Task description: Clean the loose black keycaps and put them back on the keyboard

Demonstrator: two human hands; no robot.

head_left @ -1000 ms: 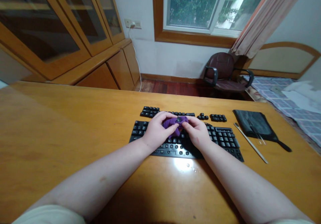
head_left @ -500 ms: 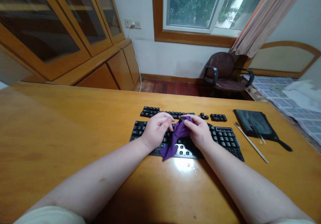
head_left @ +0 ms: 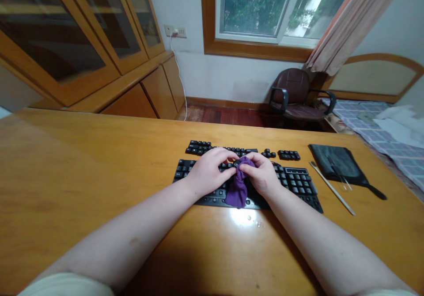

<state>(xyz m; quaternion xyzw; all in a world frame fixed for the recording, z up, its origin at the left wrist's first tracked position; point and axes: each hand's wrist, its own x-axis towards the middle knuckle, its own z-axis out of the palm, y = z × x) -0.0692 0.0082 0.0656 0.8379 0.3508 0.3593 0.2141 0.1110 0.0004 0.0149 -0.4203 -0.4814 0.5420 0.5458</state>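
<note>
Over the black keyboard (head_left: 300, 184), my right hand (head_left: 264, 175) is closed on a bunched purple cloth (head_left: 237, 193) that hangs down toward the front edge. My left hand (head_left: 209, 171) has thumb and forefinger pinched at the cloth's upper left. Between them a small black keycap (head_left: 236, 163) shows, partly covered by fingers and cloth. In the keyboard's lower middle, several key sockets are bare. Loose black keycaps (head_left: 198, 147) lie in rows on the desk behind the keyboard, some hidden by my hands.
On the wooden desk (head_left: 99, 154), right of the keyboard, lie a thin white-handled brush (head_left: 333, 189) and a black pouch (head_left: 341, 163) with a metal wire tool (head_left: 341, 174) on it. Small drops (head_left: 260, 225) sit near the keyboard's front. Beyond are a chair (head_left: 293, 92) and a cabinet (head_left: 132, 84).
My left hand has moved right to meet the cloth and now pinches the keycap there. The cloth's hanging end has swung right and hangs straighter. My right hand has barely shifted.
</note>
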